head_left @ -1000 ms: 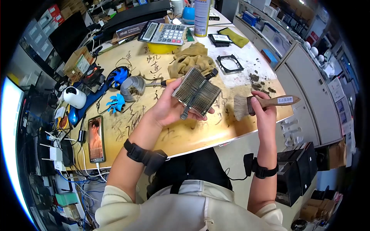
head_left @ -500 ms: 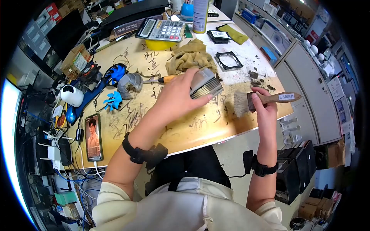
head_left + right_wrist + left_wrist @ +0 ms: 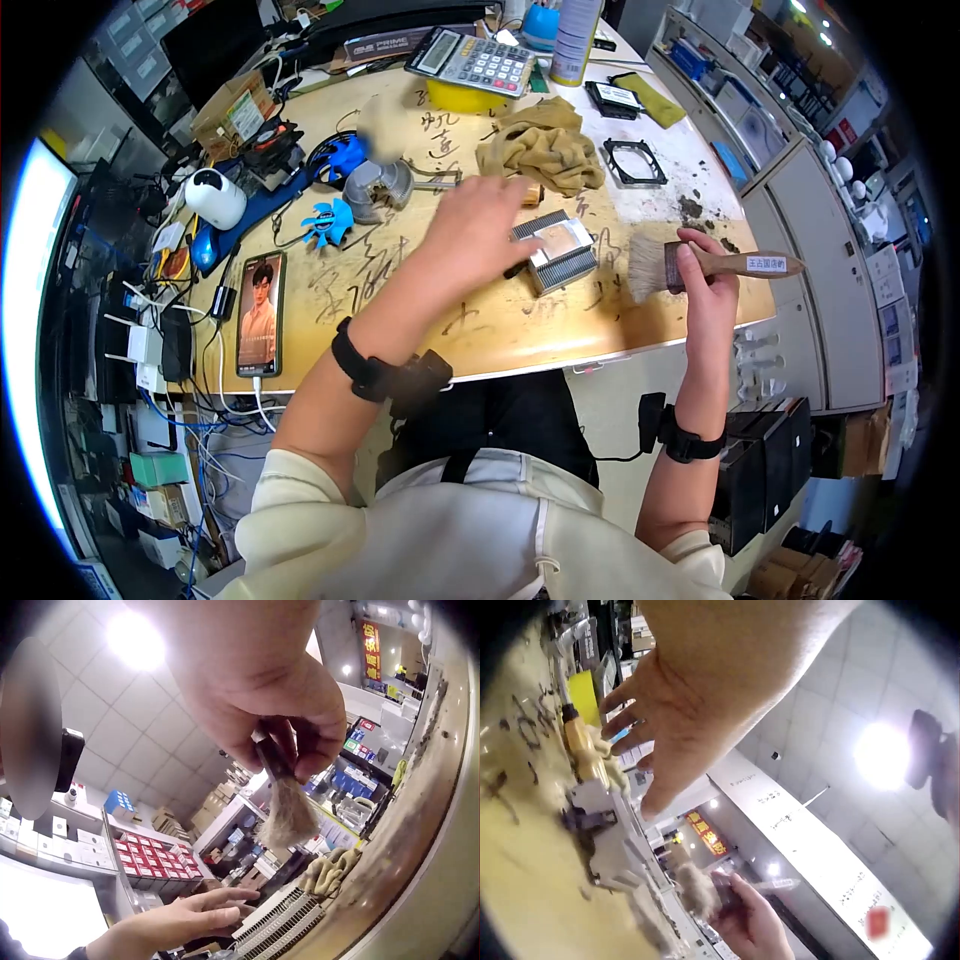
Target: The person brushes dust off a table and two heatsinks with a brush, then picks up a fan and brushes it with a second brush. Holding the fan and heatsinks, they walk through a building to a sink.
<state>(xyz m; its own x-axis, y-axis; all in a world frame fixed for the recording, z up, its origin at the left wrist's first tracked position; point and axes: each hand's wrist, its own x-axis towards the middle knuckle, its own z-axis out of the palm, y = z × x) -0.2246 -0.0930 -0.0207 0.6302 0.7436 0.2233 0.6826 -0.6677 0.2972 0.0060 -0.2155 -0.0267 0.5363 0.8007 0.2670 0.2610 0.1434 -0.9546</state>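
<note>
A finned metal heatsink (image 3: 560,252) lies on the table with its flat plate up. My left hand (image 3: 478,232) is over its left side, fingers extended and the thumb near the plate; in the left wrist view the hand (image 3: 667,727) has spread fingers with nothing in them. An orange-handled tool (image 3: 583,746) lies beside the heatsink, partly behind my fingers in the head view. At the right, my right hand (image 3: 708,275) pinches a wooden brush (image 3: 745,264) near its ferrule, its bristles (image 3: 289,817) pointing down in the right wrist view.
A crumpled cloth (image 3: 545,150) lies behind the heatsink, with a black square frame (image 3: 634,163) and dark debris (image 3: 691,207) to its right. At the left are a blue fan wheel (image 3: 328,223), a phone (image 3: 261,315) and a white camera (image 3: 215,199). A calculator (image 3: 475,62) stands at the back.
The heatsink has gone from my left hand down onto the table, turned plate-up, and the hand has moved off it to the left. My right hand still holds the brush. The head view has shifted.
</note>
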